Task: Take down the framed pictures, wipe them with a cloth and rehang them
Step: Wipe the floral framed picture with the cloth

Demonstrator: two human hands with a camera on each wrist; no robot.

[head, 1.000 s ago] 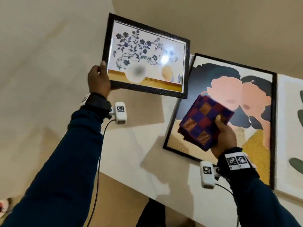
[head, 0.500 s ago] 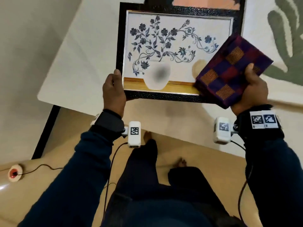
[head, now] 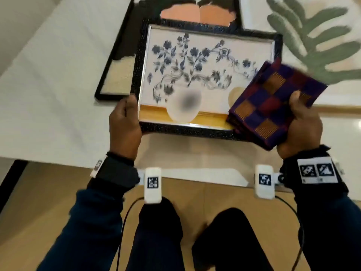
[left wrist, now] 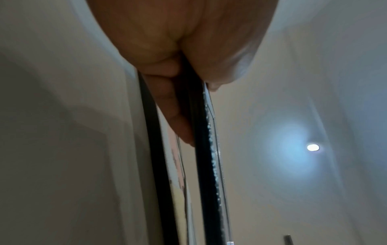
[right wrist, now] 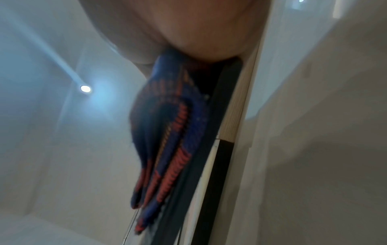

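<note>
The flower picture [head: 203, 81], a dark speckled frame round a glazed print of blue blossoms and a pale vase, is off the wall and held in front of the person, over the lower part of a larger black-framed picture [head: 115, 75] that hangs behind it. It looks rigid and fairly light, since one hand carries most of it, but the glass front makes it fragile and likely slippery, so the safest hold is on the frame edges, not the pane.

The left hand [head: 125, 124] grasps the corner at 7 o'clock, thumb on the front of the frame; the left wrist view shows the fingers [left wrist: 169, 106] curled behind the dark edge. The right hand [head: 300, 126] clasps a folded checked cloth [head: 273, 102] of purple, red and orange, thumb on top, at the frame's 4 o'clock corner. The cloth is soft and thick in its folds, and lies over the glass there. Whether the right fingers also support the frame from behind cannot be told, as the right wrist view is blurred.

At 2 o'clock from the flower picture hangs a leaf print [head: 312, 36] in a pale frame. No container is in view. Below are the person's legs and a tan floor [head: 39, 202].
</note>
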